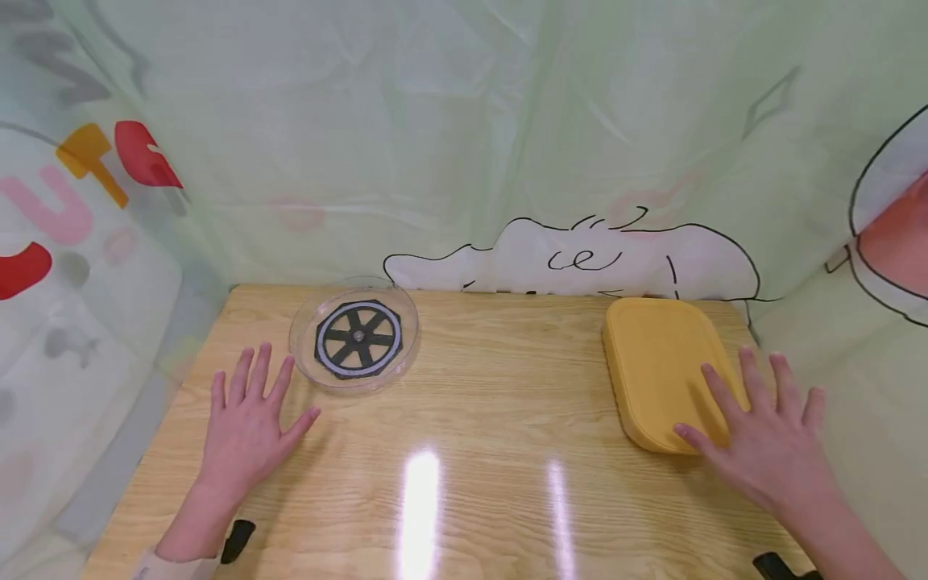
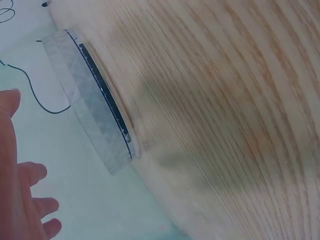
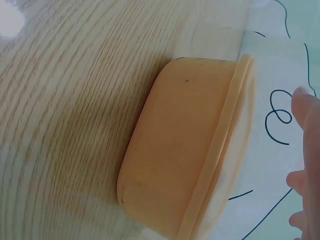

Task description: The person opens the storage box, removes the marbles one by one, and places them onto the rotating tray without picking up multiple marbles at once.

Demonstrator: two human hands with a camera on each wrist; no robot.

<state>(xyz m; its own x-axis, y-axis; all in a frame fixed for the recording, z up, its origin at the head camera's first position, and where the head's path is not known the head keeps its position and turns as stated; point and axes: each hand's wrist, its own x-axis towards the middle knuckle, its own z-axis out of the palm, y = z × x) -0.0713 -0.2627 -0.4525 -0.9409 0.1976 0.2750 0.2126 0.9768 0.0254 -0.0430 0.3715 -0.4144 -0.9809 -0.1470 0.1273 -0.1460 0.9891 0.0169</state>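
A clear round dish [image 1: 412, 322] stands at the back left of the table, holding a black octagonal spoked piece [image 1: 358, 336] with a pale ring. My left hand [image 1: 246, 435] is just in front of it, fingers spread, holding nothing. In the left wrist view, the dish's transparent side [image 2: 87, 107] shows beyond the thumb. On the right is a yellow lidded box [image 1: 660, 370], its lid on. Over the box's near right corner my right hand [image 1: 772, 443] hovers with fingers spread and nothing in it. The right wrist view shows the box's side [image 3: 175, 135].
Both things stand on a wood-grain table [image 1: 493, 403] with bright light reflections near its front. A pale printed curtain [image 1: 435, 145] hangs along the back and both sides. Black bands [image 1: 238, 540] show at the wrists.
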